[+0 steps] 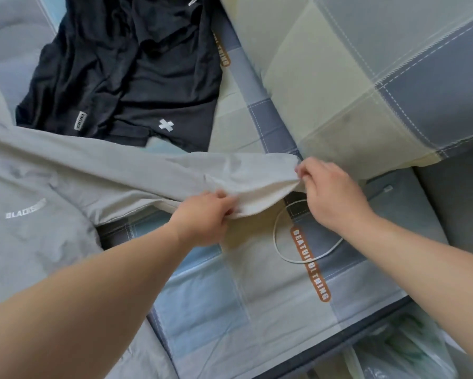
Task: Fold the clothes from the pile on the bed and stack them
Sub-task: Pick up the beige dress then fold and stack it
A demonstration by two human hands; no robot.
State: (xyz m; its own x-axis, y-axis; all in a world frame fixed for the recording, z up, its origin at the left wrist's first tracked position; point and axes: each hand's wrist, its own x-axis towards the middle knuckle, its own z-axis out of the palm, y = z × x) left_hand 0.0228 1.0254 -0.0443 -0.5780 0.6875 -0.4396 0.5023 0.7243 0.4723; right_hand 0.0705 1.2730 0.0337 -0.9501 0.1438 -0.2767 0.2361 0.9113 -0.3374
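Note:
A light grey long-sleeved top (33, 231) with a white logo lies spread on the left of the bed. Its sleeve (153, 176) stretches to the right across the sheet. My left hand (205, 217) grips the sleeve's lower edge near the cuff. My right hand (331, 192) pinches the cuff end, lifted a little off the bed. Behind the sleeve lies a heap of black clothes (126, 69), one piece with a white cross mark.
The checked bed sheet (229, 305) carries orange lettering. A checked pillow (366, 77) sits at the back right. A white cable (281, 250) loops on the sheet under my right hand. A plastic bag (404, 351) lies beyond the bed's edge at bottom right.

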